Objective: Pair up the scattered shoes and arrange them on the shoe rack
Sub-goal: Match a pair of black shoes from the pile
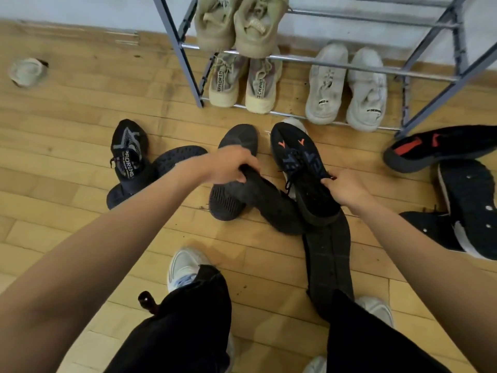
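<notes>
Head view, and nearest the camera at six o'clock are the person's own dark trouser legs and pale trainers on the wooden floor [80, 146].

Just above centre the action: the left hand [228, 168] has its fingers [243, 178] curled tight round the collar of a grey knit shoe [271, 208], which lies across an upturned dark shoe [228, 203]. The right hand [347, 188], at three o'clock of it, pinches the heel edge of the orange-marked shoe [295, 157], toe aimed at twelve.

Here's the worry: those two don't look like a match, one plain grey, one black with orange flashes. Shelve them together and the pairing goes wrong. That heel pinch is thin too, so the shoe could swing and drop. Its loose lace [288, 181] might also catch on the grey one.

Out at nine o'clock a lettered black shoe [129, 152] sits on a sole-up shoe [178, 157]. At three o'clock lie a red-striped shoe [435, 146] and two black ones, soles showing [468, 208].

Farthest, at twelve o'clock, the shoe rack [188, 71] already holds a beige pair [236, 25] on an upper tier. Below sit a second beige pair [242, 82] and a white pair [347, 87].
</notes>
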The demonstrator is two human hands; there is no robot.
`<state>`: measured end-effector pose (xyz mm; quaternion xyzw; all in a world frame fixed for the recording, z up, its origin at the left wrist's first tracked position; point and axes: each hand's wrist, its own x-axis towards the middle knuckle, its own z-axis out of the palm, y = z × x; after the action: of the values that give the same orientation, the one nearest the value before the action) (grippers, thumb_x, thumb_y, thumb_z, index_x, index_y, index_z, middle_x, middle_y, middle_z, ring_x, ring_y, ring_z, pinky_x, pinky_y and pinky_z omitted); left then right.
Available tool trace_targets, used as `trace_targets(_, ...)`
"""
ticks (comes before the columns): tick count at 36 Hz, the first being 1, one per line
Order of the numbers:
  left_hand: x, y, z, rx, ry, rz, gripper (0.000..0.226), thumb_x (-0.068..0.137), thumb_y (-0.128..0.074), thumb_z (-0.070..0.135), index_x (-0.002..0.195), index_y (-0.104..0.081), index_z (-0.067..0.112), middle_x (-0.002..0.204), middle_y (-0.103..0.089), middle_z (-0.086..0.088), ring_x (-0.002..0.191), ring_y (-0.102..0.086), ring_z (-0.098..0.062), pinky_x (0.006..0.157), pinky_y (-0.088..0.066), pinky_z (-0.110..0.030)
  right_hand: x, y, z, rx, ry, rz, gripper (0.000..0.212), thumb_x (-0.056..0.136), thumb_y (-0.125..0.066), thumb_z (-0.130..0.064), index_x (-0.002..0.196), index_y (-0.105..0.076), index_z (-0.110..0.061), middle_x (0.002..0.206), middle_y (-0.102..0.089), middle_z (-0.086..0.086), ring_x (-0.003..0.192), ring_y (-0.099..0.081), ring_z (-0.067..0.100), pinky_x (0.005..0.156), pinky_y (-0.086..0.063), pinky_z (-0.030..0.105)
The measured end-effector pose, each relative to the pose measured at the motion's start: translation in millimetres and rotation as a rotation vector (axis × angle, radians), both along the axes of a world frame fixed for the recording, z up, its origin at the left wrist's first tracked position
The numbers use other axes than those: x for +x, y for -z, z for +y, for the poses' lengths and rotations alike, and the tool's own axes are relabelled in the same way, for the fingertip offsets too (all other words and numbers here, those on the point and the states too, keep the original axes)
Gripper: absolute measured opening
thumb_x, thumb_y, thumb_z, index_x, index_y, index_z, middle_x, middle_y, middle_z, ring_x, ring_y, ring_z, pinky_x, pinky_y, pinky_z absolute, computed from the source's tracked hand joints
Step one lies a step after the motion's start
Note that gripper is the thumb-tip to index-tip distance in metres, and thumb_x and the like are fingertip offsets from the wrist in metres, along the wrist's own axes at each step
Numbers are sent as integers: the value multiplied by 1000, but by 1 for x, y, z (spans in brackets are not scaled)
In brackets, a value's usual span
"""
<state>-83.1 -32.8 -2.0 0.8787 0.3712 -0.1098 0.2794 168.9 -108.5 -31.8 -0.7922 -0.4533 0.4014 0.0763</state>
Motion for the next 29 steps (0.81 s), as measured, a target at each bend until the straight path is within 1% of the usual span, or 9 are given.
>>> trace_targets(3,-2,-1,15,243,-1,-135,31,77,-59,-5,101,-67,12,99,-60,-9,101,-52,-30,89,-34,-33,1,-3,-1,9,21,40,30,97,-47,-19,119,-62,-6,113,-65,16,108,-58,33,93,-49,46)
trace_targets(7,-14,18,17,443,-48,-223,27,73,-58,-11,90,-66,8,95,-60,-13,102,-54,-32,113,-18,-35,5,-2,-2,54,70,65,29,98,-47,-17,121,-62,-9,111,-65,13,102,-58,29,85,-47,38)
trace_targets(10,-29,41,11,555,-113,-161,22,77,-60,-6,89,-66,12,105,-62,-11,119,-52,-33,114,-16,-50,5,1,-2,77,78,70,26,98,-46,-17,117,-63,-9,111,-65,14,100,-57,28,85,-46,37)
trace_targets(13,-40,45,5,464,-261,4,34,77,-55,-10,96,-70,14,129,-56,-7,139,-32,-29,115,-5,-57,4,2,0,83,49,46,28,98,-46,-18,119,-62,-11,117,-64,11,111,-55,30,84,-43,33)
trace_targets(15,-46,49,4,378,-322,37,40,76,-51,-10,100,-71,14,131,-55,-3,137,-35,-25,114,-10,-57,2,3,1,84,29,32,30,98,-46,-20,122,-61,-12,120,-63,11,114,-54,30,89,-44,35)
trace_targets(18,-50,58,-2,302,-446,-38,41,76,-47,-9,99,-73,13,121,-62,-6,122,-51,-28,106,-33,-48,-2,4,2,80,21,15,31,97,-47,-20,124,-61,-12,121,-63,12,115,-54,30,87,-44,34)
trace_targets(20,-47,60,-9,275,-571,-105,34,83,-47,-5,102,-72,9,120,-62,-10,116,-53,-31,101,-40,-44,-3,3,2,80,15,7,30,97,-47,-20,123,-61,-12,120,-63,12,113,-55,30,85,-43,33)
trace_targets(24,-36,64,-26,210,-705,-127,26,91,-55,15,115,-64,7,127,-53,-12,120,-48,-31,102,-39,-39,-5,0,2,76,47,28,29,96,-49,-22,121,-62,-13,117,-64,11,112,-56,30,92,-48,40)
trace_targets(29,-13,66,-48,68,-892,-200,54,83,-68,39,122,-46,9,131,-33,-11,118,-42,-25,100,-39,-33,-7,-5,2,68,94,75,32,94,-53,-25,123,-61,-14,116,-64,8,112,-57,28,96,-48,43)
